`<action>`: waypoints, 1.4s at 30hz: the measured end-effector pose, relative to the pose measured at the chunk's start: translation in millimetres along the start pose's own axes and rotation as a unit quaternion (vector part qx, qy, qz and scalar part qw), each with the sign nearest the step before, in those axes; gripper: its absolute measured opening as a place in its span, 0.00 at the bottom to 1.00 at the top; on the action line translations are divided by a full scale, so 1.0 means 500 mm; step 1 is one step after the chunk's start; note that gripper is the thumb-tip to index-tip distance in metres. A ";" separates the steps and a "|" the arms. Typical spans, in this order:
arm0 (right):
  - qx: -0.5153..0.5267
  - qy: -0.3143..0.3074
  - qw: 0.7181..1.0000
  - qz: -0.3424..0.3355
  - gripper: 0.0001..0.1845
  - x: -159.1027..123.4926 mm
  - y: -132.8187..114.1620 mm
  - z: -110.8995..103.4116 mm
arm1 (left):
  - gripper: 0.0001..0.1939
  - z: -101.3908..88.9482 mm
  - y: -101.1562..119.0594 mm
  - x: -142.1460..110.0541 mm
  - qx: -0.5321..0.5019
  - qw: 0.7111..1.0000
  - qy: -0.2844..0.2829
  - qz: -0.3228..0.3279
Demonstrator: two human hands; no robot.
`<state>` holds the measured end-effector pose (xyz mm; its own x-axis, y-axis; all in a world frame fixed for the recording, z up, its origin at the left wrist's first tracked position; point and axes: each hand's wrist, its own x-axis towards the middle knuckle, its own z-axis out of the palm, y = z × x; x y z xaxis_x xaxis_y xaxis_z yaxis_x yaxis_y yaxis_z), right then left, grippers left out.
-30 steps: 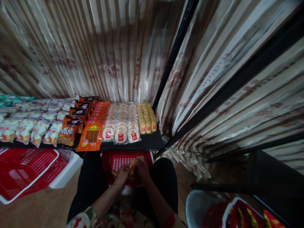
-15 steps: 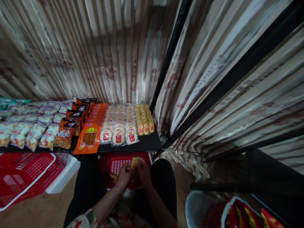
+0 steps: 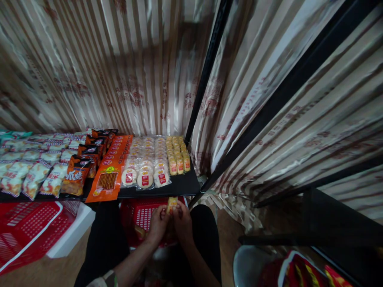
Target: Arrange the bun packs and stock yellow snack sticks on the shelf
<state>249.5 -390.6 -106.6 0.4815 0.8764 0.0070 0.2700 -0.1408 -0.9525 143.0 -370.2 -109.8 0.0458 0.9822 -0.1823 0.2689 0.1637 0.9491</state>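
Note:
A small yellow snack packet [image 3: 172, 204] is pinched between my two hands, just below the shelf's front edge. My left hand [image 3: 158, 224] grips its left side and my right hand [image 3: 182, 223] its right side. Under them stands a red basket [image 3: 143, 215] between my knees, with another yellow-brown packet [image 3: 139, 231] lying in it beside my left hand. Above, on the black shelf [image 3: 185, 184], similar yellow packets [image 3: 179, 161] stand in rows at the right end. Left of those are rows of round white crackers [image 3: 145, 178] in clear wrappers.
Further left on the shelf lie a long orange snack bag [image 3: 107, 179], orange-black bags [image 3: 76, 175] and several white bags [image 3: 36, 179]. A second red basket [image 3: 24, 227] is at lower left. Black metal posts [image 3: 206, 79] rise before a striped curtain. A pale tub [image 3: 247, 263] holds red packs at lower right.
The yellow packet has been raised slightly towards the shelf edge and turned more upright, both hands still on it. The whole view has shifted a little.

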 end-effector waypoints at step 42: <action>-0.051 0.068 0.990 -0.115 0.26 0.162 -0.044 0.037 | 0.21 0.052 0.174 0.114 0.085 0.996 0.018 0.025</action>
<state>267.4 -307.8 -90.8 0.5030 0.8217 0.2680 0.4647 0.0043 -0.8855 194.2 -302.4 -44.4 0.0296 0.9919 -0.1231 0.4260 0.0989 0.8993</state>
